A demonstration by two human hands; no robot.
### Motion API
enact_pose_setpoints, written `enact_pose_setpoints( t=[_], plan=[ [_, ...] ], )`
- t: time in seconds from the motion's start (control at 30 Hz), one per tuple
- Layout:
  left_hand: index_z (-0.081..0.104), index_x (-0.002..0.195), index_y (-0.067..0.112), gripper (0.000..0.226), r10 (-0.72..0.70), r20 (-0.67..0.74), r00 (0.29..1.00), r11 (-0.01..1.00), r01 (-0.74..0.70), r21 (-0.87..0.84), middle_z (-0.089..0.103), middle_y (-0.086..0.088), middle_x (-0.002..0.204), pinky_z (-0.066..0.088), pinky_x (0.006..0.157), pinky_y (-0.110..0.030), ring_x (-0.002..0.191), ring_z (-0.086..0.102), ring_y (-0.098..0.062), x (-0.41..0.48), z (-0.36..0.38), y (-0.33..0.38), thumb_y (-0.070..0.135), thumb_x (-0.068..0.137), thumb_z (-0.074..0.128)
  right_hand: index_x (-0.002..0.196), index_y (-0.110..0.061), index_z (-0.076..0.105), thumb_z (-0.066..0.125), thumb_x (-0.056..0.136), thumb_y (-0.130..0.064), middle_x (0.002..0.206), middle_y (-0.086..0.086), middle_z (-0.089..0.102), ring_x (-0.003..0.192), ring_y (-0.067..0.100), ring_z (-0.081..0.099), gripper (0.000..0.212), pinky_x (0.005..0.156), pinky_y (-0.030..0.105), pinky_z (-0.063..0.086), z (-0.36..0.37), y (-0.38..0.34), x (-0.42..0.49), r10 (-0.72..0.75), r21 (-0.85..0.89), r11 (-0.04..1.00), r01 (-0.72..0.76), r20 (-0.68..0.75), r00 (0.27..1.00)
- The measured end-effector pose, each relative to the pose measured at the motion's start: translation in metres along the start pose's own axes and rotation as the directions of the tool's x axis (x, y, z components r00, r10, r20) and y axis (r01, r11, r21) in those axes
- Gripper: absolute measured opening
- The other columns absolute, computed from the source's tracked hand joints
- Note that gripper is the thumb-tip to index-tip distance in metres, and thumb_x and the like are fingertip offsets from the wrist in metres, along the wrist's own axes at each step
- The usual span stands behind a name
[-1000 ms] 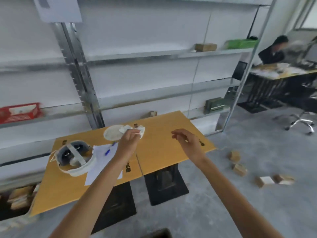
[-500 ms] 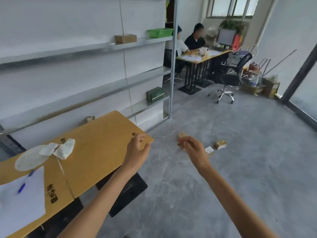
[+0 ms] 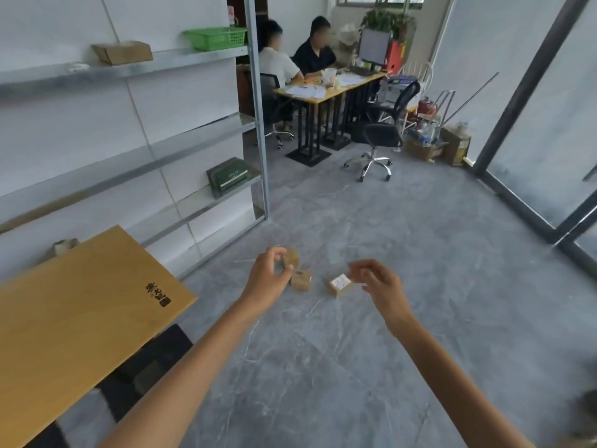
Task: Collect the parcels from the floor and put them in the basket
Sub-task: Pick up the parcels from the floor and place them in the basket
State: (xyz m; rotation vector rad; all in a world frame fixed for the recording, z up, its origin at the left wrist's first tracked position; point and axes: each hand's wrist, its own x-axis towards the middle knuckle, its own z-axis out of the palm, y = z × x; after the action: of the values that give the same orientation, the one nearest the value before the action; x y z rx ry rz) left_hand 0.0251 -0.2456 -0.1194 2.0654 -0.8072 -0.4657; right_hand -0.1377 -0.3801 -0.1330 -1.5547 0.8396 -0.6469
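Note:
Three small brown cardboard parcels lie on the grey floor ahead: one parcel, a second parcel just in front of it, and a third parcel with a white label on top. My left hand and my right hand are stretched out in the air in front of me, fingers loosely curled, holding nothing. The left hand overlaps the leftmost parcel in the picture but is well short of it. A green basket stands on the upper metal shelf at the back.
A wooden table is close at my left, with metal shelving behind it. Two people sit at a desk at the back, with a black office chair nearby. Glass doors with dark frames stand at the right.
My view has swung right, from the table toward the open floor. The parcels now appear nearer and between my hands. Both hands stay raised and hold nothing.

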Motion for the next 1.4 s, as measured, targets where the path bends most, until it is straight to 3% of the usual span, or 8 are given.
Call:
enact_pose_setpoints(
  t=[0.27,0.6,0.77,0.9,1.1,1.23,1.33,1.4],
  plan=[
    [0.05,0.125,0.013,0.034,-0.018,0.038,0.999,1.0,0.018,0.0,0.051,-0.007,0.128,0.035,0.096,-0.028,0.121,0.047,-0.019,0.051,0.014,0.001,0.018,0.092,0.054,0.091,-0.013,0.064,0.04,0.091,0.0,0.092,0.01,0.07,0.082,0.018,0.061,0.027,0.076,0.032,0.041,-0.059,0.02,0.026,0.105,-0.031,0.994,-0.109,-0.123,0.987],
    [0.052,0.123,0.009,0.034,-0.075,0.053,0.996,0.997,0.074,0.005,0.055,-0.011,0.125,0.037,0.095,-0.029,0.119,0.051,-0.023,0.164,0.011,-0.029,0.014,0.09,0.058,0.088,-0.018,0.066,0.041,0.093,-0.002,0.082,0.0,0.072,0.083,0.018,0.063,0.03,0.076,0.03,0.044,-0.062,0.036,0.127,0.169,-0.043,0.983,-0.178,-0.154,0.973],
    [0.052,0.123,0.007,0.033,-0.115,0.122,0.986,0.991,0.123,-0.056,0.055,-0.015,0.126,0.042,0.098,-0.039,0.118,0.052,-0.027,0.249,0.03,-0.023,0.012,0.091,0.055,0.094,-0.012,0.065,0.039,0.093,-0.001,0.086,0.005,0.07,0.084,0.019,0.062,0.028,0.082,0.033,0.044,-0.039,0.029,0.203,0.221,-0.032,0.973,-0.229,-0.149,0.964],
    [0.053,0.123,0.007,0.032,-0.14,0.221,0.965,0.985,0.158,-0.066,0.056,-0.014,0.124,0.041,0.093,-0.031,0.114,0.055,-0.026,0.307,0.061,-0.021,0.013,0.092,0.054,0.1,-0.008,0.064,0.038,0.094,0.001,0.094,0.009,0.069,0.088,0.021,0.062,0.029,0.086,0.036,0.046,-0.02,0.036,0.254,0.278,0.005,0.96,-0.28,-0.146,0.95],
    [0.052,0.123,0.007,0.031,-0.259,0.356,0.898,0.95,0.303,-0.074,0.056,-0.014,0.126,0.039,0.089,-0.026,0.11,0.055,-0.025,0.368,0.12,-0.02,0.012,0.092,0.052,0.105,-0.003,0.063,0.037,0.094,0.001,0.095,0.012,0.068,0.085,0.021,0.061,0.028,0.082,0.032,0.043,-0.014,0.063,0.319,0.389,0.068,0.921,-0.383,-0.158,0.908],
    [0.052,0.123,0.008,0.031,-0.335,0.394,0.856,0.916,0.395,-0.078,0.055,-0.01,0.126,0.038,0.082,-0.027,0.102,0.052,-0.02,0.424,0.163,-0.019,0.022,0.096,0.046,0.096,-0.01,0.064,0.037,0.095,0.0,0.091,0.008,0.069,0.083,0.018,0.063,0.029,0.075,0.026,0.047,-0.036,0.086,0.384,0.437,0.052,0.899,-0.435,-0.164,0.884],
    [0.053,0.12,0.009,0.028,-0.443,0.415,0.795,0.841,0.528,-0.115,0.056,-0.011,0.118,0.042,0.087,-0.033,0.105,0.052,-0.022,0.47,0.198,-0.025,0.023,0.097,0.043,0.092,-0.012,0.064,0.038,0.094,0.0,0.087,0.007,0.069,0.081,0.018,0.063,0.029,0.077,0.029,0.046,-0.056,0.112,0.44,0.477,0.024,0.877,-0.479,-0.144,0.867],
    [0.054,0.107,0.015,0.017,-0.529,0.445,0.722,0.75,0.643,-0.152,0.055,-0.01,0.106,0.042,0.081,-0.032,0.1,0.051,-0.022,0.496,0.219,-0.032,0.022,0.098,0.042,0.091,-0.014,0.064,0.038,0.094,0.0,0.086,0.007,0.069,0.08,0.018,0.062,0.029,0.077,0.03,0.046,-0.07,0.131,0.477,0.516,-0.015,0.853,-0.522,-0.129,0.847]
  ],
)
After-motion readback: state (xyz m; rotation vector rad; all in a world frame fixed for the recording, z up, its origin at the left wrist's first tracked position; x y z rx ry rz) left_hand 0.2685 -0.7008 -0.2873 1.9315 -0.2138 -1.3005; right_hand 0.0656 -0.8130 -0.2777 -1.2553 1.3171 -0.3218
